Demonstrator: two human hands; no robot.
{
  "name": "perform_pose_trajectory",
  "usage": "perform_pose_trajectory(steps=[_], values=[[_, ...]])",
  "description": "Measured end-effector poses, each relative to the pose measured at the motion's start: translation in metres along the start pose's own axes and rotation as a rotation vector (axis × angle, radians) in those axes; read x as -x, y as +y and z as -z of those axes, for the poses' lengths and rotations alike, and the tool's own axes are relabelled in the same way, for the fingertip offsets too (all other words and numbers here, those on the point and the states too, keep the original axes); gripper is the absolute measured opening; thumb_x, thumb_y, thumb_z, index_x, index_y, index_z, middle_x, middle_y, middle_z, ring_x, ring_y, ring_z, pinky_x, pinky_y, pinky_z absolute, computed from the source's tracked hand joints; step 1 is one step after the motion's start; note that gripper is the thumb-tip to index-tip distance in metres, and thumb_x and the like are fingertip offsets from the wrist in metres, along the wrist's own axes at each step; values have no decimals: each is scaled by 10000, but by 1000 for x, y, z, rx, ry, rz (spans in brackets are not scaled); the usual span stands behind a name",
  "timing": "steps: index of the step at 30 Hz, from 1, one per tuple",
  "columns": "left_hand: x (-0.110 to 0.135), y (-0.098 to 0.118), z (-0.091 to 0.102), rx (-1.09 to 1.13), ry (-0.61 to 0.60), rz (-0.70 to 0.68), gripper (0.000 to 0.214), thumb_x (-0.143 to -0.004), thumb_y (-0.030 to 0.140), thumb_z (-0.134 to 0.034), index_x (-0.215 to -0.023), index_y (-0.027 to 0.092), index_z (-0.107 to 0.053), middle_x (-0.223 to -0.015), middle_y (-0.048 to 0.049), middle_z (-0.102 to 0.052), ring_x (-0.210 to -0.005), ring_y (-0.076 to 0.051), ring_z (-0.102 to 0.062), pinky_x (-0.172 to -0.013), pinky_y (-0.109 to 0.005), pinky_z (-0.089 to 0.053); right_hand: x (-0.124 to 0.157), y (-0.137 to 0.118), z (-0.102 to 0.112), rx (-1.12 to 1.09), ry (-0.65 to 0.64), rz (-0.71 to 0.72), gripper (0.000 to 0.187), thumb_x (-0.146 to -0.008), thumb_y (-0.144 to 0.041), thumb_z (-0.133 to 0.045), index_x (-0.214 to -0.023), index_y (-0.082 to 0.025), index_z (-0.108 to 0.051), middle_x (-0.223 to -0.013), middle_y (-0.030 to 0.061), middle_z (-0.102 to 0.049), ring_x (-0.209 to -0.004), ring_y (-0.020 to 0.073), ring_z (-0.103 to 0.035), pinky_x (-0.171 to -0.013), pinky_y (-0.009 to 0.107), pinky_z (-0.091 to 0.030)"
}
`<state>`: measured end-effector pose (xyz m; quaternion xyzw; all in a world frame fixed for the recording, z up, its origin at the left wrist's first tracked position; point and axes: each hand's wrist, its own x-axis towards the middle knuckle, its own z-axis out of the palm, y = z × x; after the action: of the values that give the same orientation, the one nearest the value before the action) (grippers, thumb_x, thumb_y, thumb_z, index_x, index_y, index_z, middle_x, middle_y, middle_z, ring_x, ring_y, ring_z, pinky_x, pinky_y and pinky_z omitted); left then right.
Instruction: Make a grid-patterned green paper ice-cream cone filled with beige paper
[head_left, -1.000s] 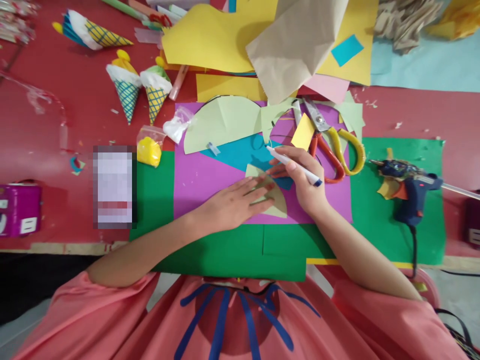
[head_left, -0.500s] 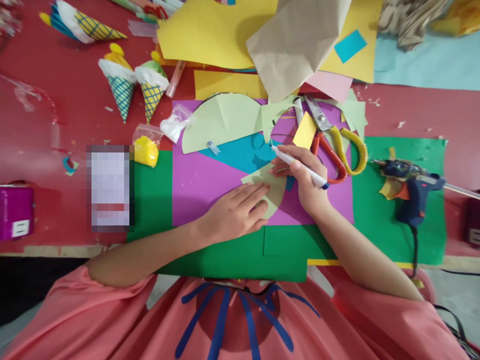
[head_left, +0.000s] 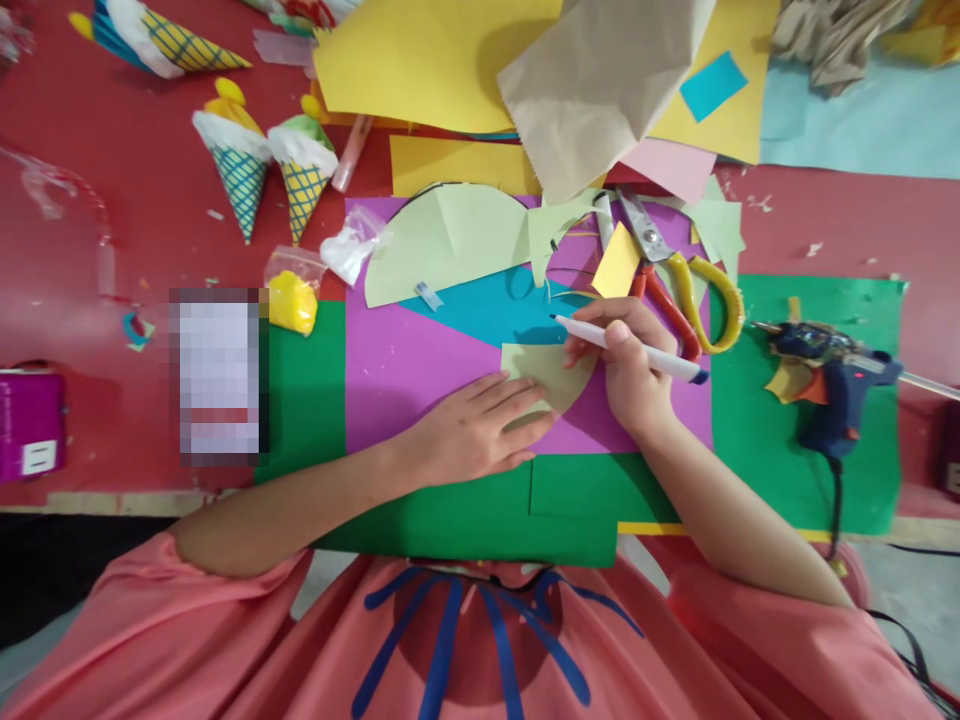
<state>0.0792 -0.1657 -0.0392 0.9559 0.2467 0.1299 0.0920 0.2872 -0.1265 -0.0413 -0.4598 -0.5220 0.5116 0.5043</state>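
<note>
One right hand (head_left: 641,385), right of centre, pinches a white marker (head_left: 592,332); the left hand (head_left: 472,425) lies flat on pale green paper (head_left: 559,375) mid-frame. I'd judge that paper light, easily creased, best held by an edge, though it's partly hidden.

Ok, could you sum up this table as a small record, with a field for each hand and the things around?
Left hand: laid flat, fingers over a pale green paper piece
Right hand: holding a white marker
Underneath: purple sheet over green sheet
Beside right hand: scissors with red and yellow handles
Right side: dark blue glue gun
Upper left: three ice-cream-cone crafts
</note>
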Motion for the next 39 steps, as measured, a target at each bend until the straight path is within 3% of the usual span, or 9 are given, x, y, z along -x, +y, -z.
perform_pose_trajectory(steps=[6,9,14,18,22,27,33,39], values=[[-3,4,-2,-48,-32,56,352,-944,273,-503,-1271,170,-578,-1347,-96,-590,-1244,-222,-554,-1073,-388,-443,-1,-1,1,33,37,-53,326,-860,-569,-559,-889,-257,-650,-700,19,-638,-566,165,-610,-530,331,-522],[-3,1,-2,-21,9,59,371,-947,250,-490,-1299,148,-552,-1342,-109,-591,-1256,-218,-544,-1055,-370,-456,0,0,1,59,17,-52,316,-861,-558,-569,-895,-254,-647,-692,14,-641,-558,160,-612,-532,326,-522],[0,-28,9,46,126,130,222,-925,219,-525,-1087,161,-665,-1179,-87,-675,-1111,-201,-614,-992,-368,-489,1,0,1,85,-30,-62,238,-843,-472,-644,-902,-241,-654,-682,4,-656,-572,152,-619,-538,309,-512],[1,-46,15,-12,105,9,205,-910,273,-560,-1028,178,-698,-1090,-66,-704,-989,-199,-648,-875,-347,-529,1,2,0,65,-89,-64,186,-860,-413,-644,-893,-230,-649,-680,-8,-649,-562,130,-611,-523,281,-488],[2,-40,13,-99,62,-23,241,-918,274,-545,-1081,162,-683,-1128,-61,-699,-1066,-204,-630,-977,-363,-498,-3,4,-2,108,-191,-67,160,-866,-369,-638,-917,-218,-628,-752,4,-652,-625,132,-620,-556,280,-492],[6,-32,13,-97,21,0,308,-925,304,-538,-1143,123,-659,-1167,-97,-687,-1095,-232,-626,-951,-381,-519,-13,-3,-8,235,-300,-101,155,-865,-337,-614,-877,-183,-602,-746,21,-638,-651,132,-595,-557,266,-479],[7,-35,15,-59,7,12,298,-925,286,-538,-1152,137,-660,-1189,-96,-686,-1130,-227,-622,-975,-381,-511,-17,-5,-19,380,-234,-76,243,-829,-359,-641,-684,-181,-562,-625,5,-605,-559,105,-513,-510,247,-401],[5,-38,17,-57,71,-2,268,-920,261,-541,-1075,100,-690,-1125,-123,-705,-1051,-224,-657,-937,-361,-528,-18,1,-20,411,-201,-28,267,-837,-333,-618,-630,-190,-529,-577,-8,-552,-544,102,-467,-523,253,-374]])
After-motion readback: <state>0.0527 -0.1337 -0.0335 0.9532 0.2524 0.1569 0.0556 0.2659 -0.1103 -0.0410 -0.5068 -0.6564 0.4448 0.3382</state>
